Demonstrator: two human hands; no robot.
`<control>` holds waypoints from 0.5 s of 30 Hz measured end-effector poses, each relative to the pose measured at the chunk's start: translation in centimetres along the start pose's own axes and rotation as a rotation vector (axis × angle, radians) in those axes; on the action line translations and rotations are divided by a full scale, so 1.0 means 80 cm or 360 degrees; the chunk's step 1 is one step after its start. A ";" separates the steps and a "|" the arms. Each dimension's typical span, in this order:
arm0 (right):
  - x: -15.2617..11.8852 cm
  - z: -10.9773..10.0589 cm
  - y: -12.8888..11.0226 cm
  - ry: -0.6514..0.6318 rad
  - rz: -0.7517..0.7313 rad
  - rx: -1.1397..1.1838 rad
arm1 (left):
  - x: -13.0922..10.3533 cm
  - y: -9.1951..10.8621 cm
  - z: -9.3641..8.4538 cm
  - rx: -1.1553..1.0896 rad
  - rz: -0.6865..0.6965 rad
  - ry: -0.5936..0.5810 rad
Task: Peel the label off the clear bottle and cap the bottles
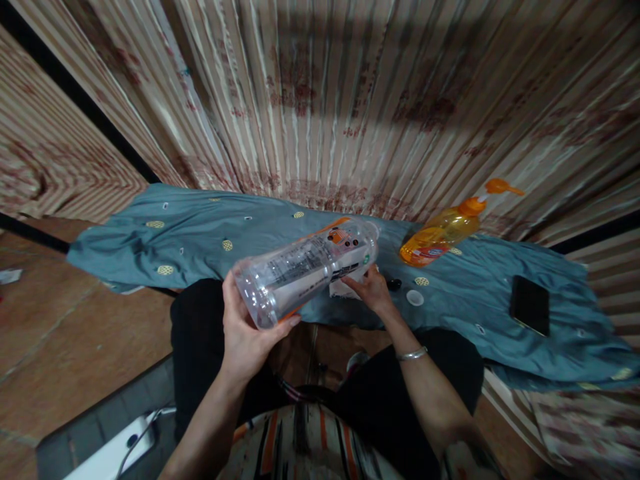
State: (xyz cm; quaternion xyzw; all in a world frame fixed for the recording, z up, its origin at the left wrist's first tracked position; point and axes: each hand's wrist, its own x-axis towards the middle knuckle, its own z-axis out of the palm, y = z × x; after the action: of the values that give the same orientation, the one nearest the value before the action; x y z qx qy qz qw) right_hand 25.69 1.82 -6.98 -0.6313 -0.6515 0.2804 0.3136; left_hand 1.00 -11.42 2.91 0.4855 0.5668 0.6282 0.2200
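Lying tilted across both my hands is a large clear plastic bottle [305, 270] with a white, orange and black printed label. It looks empty. My left hand [245, 333] wraps round the bottle's left end, thumb along the lower side. My right hand [373, 290] grips its right end from below, with the fingers partly hidden behind it. Just beneath the bottle, by my right fingers, shows a piece of something white [344, 289], perhaps paper; I cannot tell whether the fingers touch it. A small white round cap [415, 297] and a small black object [395, 285] lie right of that hand.
A narrow table with a teal cloth [200, 227] runs in front of me. On it stand an orange pump bottle [435, 237] and a black phone [530, 305] farther right. Striped curtains [320, 100] hang behind. At lower left, a white power strip [117, 450] rests on a dark surface.
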 end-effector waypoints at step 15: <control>0.002 0.005 0.007 0.0058 -0.0047 -0.0061 | -0.002 -0.002 0.001 0.0003 0.0003 0.0057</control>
State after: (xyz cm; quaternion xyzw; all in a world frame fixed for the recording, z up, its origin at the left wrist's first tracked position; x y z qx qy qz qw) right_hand 25.73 2.01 -7.63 -0.6326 -0.6602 0.2517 0.3173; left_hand 1.13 -11.47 2.70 0.4749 0.5707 0.6365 0.2086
